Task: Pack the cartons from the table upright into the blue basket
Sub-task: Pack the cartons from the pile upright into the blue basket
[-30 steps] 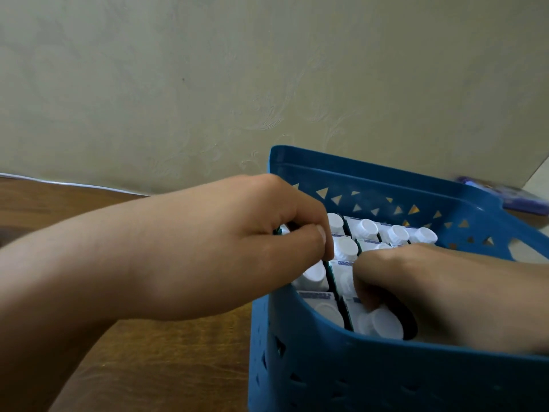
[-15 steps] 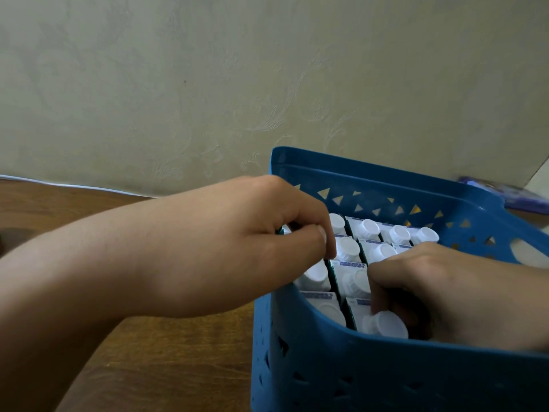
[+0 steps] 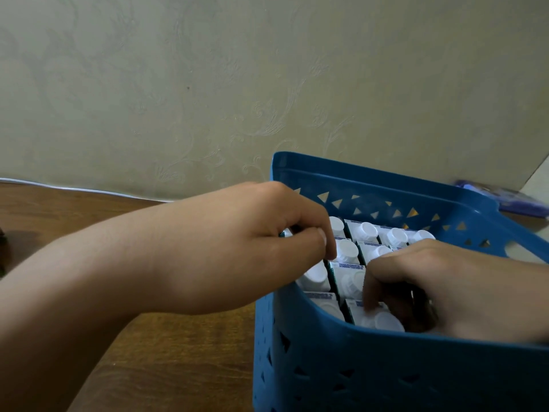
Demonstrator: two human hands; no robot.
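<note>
Fingers of both hands (image 3: 252, 248) (image 3: 430, 289) curl onto round-capped cartons (image 3: 368, 233) upright inside perforated plastic basket (image 3: 386, 373).

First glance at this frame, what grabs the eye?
The blue basket at lower right, packed with upright cartons in tight rows, white caps up. Both hands reach into it: the left hand over the basket's left wall, fingers curled among the cartons there, and the right hand curled down among the near rows. Behind are a wooden table and a pale patterned wall.
</note>
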